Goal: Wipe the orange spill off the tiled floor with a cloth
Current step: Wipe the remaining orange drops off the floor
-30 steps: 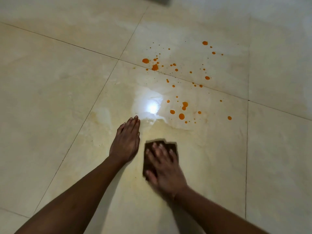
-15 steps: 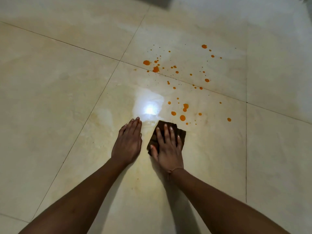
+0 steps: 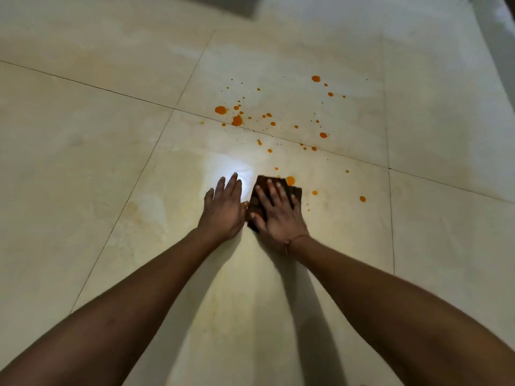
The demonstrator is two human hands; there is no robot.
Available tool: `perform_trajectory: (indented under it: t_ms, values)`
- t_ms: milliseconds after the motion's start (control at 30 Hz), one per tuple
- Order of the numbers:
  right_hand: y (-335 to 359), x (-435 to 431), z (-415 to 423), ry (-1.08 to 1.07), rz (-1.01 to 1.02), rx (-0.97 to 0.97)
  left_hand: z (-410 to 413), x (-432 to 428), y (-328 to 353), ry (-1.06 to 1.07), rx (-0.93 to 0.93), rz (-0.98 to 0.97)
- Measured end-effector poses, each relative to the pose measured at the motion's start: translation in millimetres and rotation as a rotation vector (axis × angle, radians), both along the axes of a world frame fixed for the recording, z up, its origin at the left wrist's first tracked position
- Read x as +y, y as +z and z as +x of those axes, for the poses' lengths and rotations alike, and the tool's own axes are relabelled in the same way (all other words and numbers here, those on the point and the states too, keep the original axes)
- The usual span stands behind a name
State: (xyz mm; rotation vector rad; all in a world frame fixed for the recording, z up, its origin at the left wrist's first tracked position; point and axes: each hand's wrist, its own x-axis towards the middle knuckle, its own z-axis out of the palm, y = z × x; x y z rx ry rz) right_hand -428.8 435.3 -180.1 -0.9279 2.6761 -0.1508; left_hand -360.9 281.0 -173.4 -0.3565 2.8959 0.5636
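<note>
Orange drops of the spill [image 3: 237, 120] are scattered over the glossy cream tiled floor [image 3: 83, 162], mostly beyond my hands, across a grout line. A dark brown cloth [image 3: 298, 193] lies flat on the floor at the near edge of the drops. My right hand [image 3: 274, 213] presses down on the cloth with straight, spread fingers and covers most of it. One larger orange drop [image 3: 290, 180] sits right at the cloth's far edge. My left hand [image 3: 223, 207] rests flat on the bare tile just left of the cloth, fingers straight.
A bright light reflection [image 3: 237, 174] glares on the tile ahead of my left hand. Grout lines [image 3: 390, 190] divide the large tiles. A dark edge [image 3: 501, 37] runs along the far right corner, and a dark patch [image 3: 223, 4] sits at the top.
My right hand has slid the cloth forward, away from me, up to the nearest orange drops, covering some. My left hand stays flat on the tile beside it.
</note>
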Motion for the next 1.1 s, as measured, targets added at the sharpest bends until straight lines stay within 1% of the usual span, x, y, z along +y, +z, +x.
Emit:
perform_trajectory:
  t_ms: [33,100,167,233,300,367,400,433,467,533,567,600,633,667,700,767,800,833,900,933,967,1000,1033,1100]
  values:
    - [-1.1,0.2,-9.6,-0.006,0.002,0.01,-7.0,2.9,-2.6,-0.013,-0.055,-0.022]
    - [-2.5,19.3,6.1,0.001,-0.013,0.034,-7.5,10.0,-4.4,-0.015,-0.121,-0.02]
    - [0.4,54.5,35.3,0.009,-0.045,0.022,-5.9,11.1,-2.8,-0.01,-0.123,0.018]
    - [-1.8,79.3,27.8,0.015,-0.029,0.008,-8.6,7.2,-0.1,-0.016,-0.154,0.06]
    - [-1.0,61.0,-8.6,-0.086,-0.041,0.018,-12.4,3.0,1.8,-0.03,-0.195,0.075]
    - [-0.1,20.6,-39.7,-0.221,-0.059,0.013,-14.2,2.3,0.4,-0.041,-0.228,0.067]
    - [-0.2,5.3,-42.9,-0.226,-0.061,0.009,-13.8,1.7,0.8,-0.054,-0.243,0.057]
    - [-1.3,-1.5,-40.3,-0.16,-0.071,0.013,-14.4,0.4,1.9,-0.069,-0.26,0.044]
    - [-1.7,3.6,-35.3,-0.028,-0.075,0.005,-15.9,0.0,4.2,-0.079,-0.281,0.036]
    - [-2.6,45.0,-33.7,0.297,-0.027,-0.002,-18.5,-1.6,11.1,-0.096,-0.329,0.025]
    - [1.9,68.5,-45.7,0.437,0.005,0.003,-20.3,-1.9,14.7,-0.109,-0.355,0.016]
    - [4.7,83.0,-66.3,0.526,0.044,0.02,-22.3,-1.8,18.3,-0.122,-0.379,0.003]
    - [7.2,85.8,-89.7,0.551,0.081,0.034,-24.0,-1.1,21.0,-0.131,-0.399,-0.015]
    - [11.2,76.8,-109.2,0.504,0.121,0.041,-24.6,-0.4,22.5,-0.132,-0.407,-0.028]
    - [13.3,59.7,-122.3,0.411,0.133,0.035,-24.9,0.6,22.4,-0.124,-0.403,-0.032]
    - [11.4,13.2,-117.9,0.242,0.088,0.021,-23.3,0.4,21.2,-0.106,-0.371,-0.019]
    - [8.8,-6.1,-107.2,0.251,0.053,0.019,-22.2,0.6,19.8,-0.092,-0.356,-0.023]
    - [7.1,-18.4,-93.9,0.352,0.038,0.007,-20.6,0.1,18.9,-0.062,-0.342,-0.035]
    - [4.3,-13.7,-82.9,0.662,0.077,-0.007,-17.3,-1.3,18.0,0.061,-0.344,-0.057]
    - [7.2,-5.6,-94.3,0.792,0.098,0.003,-16.3,-2.1,17.7,0.128,-0.352,-0.05]
    - [10.4,-1.0,-112.9,0.851,0.121,0.017,-17.0,-1.8,17.5,0.167,-0.363,-0.036]
    - [13.8,-1.1,-131.6,0.831,0.161,0.031,-19.0,-1.1,18.1,0.176,-0.377,-0.023]
    - [18.2,-4.9,-150.1,0.732,0.201,0.04,-21.2,0.1,19.0,0.178,-0.392,-0.014]
    - [22.2,-16.3,-171.3,0.468,0.228,0.009,-25.4,1.5,22.1,0.189,-0.414,-0.012]
